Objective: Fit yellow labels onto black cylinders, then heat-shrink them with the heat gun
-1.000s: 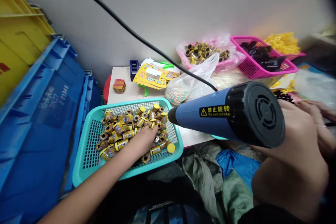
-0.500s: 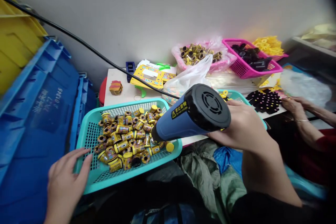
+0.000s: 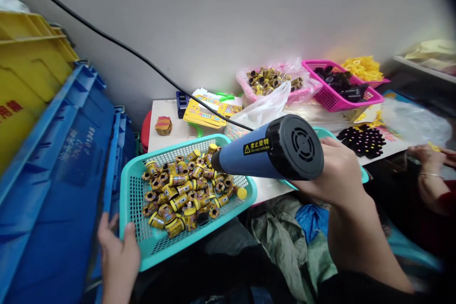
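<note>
My right hand [image 3: 331, 171] is wrapped around the handle of a blue heat gun [image 3: 249, 152] with a black vented rear. Its dark nozzle points left and down, over a teal plastic basket [image 3: 192, 247]. Inside the basket lies a heap of small yellow printed tubs [image 3: 181, 187], several with yellow caps. At the basket's left end, my left hand [image 3: 119, 256] grips the rim, thumb on the near side and fingers outside. The heat gun's black cord [image 3: 135, 52] runs up to the left.
Blue crates [image 3: 53, 190] and a yellow crate [image 3: 28, 71] stand at left. Behind are yellow printed cards [image 3: 203, 114], a pink lined basket [image 3: 245, 92] of tubs and a pink basket [image 3: 329, 99] of black parts. A co-worker's hands [image 3: 427, 156] are at right, beside black pieces [image 3: 361, 140].
My view has shifted, so the basket sits further right. My left hand's fingers have gone from over the basket's rim to outside it. The heat gun remains in my right hand, over the tubs.
</note>
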Motion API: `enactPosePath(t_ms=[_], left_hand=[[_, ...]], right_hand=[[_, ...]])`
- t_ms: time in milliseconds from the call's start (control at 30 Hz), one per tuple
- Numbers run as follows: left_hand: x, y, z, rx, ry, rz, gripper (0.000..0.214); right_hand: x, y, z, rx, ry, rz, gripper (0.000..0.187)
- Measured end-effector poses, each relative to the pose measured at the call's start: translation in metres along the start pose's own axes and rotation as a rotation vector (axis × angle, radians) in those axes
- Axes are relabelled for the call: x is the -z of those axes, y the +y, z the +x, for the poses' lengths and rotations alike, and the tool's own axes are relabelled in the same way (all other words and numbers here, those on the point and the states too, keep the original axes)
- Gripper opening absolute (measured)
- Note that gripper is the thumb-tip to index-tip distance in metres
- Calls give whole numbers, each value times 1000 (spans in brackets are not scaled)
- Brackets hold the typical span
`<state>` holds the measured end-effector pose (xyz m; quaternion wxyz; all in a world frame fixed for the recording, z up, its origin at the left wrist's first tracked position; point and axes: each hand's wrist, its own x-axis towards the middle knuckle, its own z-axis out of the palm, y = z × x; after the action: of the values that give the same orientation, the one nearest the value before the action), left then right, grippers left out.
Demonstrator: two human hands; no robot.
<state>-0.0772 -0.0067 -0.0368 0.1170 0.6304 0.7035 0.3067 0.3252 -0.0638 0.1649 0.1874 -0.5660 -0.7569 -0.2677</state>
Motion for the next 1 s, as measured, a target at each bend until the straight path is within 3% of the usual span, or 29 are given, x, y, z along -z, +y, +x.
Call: enactPosePath(t_ms=[67,100,167,233,367,433,533,700,833,900,1000], left_hand=[[9,29,4,-86,81,74,61],[11,47,9,-193,57,90,49],[7,85,22,-488,-173,48,26],[-10,121,38,-685,-397,44,27],[-59,168,63,-873,-576,264,37],[-76,175,67,-920,-620,345,31],[-83,174,66,-952,-614,381,20],[-64,179,54,-935,-691,312,17],[-46,189,41,-883,-941,194,22],[-43,191,35,-878,-1050,275,22],[-51,195,30,-823,-1086,378,19]], right_hand=[[0,4,-3,-12,10,-11,25],[0,6,-4,-14,20,-21,26],[1,11,-5,-13,35,-58,27],[2,15,-5,-5,50,-99,27],[5,21,-9,-42,79,-123,25],[7,25,-14,-76,90,-102,24],[7,32,-24,-105,107,-64,24],[2,43,-34,-136,89,-13,24],[-4,47,-36,-153,126,13,23],[-6,48,-35,-151,138,32,23],[-7,50,-35,-155,135,46,21]])
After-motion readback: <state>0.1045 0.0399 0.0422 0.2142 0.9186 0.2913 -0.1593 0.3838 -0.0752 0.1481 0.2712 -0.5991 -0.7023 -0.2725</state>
